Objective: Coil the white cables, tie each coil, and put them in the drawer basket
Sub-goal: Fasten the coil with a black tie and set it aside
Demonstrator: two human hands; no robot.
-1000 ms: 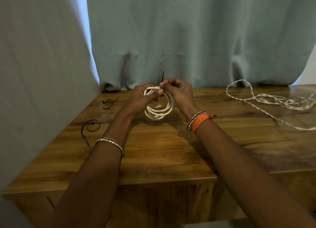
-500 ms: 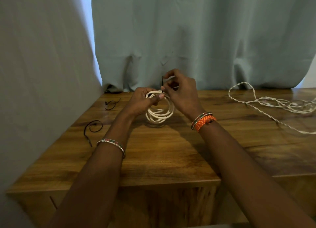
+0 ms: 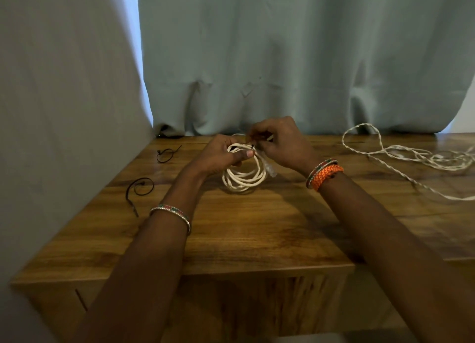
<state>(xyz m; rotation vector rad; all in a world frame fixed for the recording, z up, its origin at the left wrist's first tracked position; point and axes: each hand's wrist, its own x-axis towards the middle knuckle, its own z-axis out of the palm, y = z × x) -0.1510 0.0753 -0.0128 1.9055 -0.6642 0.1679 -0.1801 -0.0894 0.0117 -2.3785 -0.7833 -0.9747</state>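
We find no text, label, brand, number or sign that can be read anywhere in the head view.
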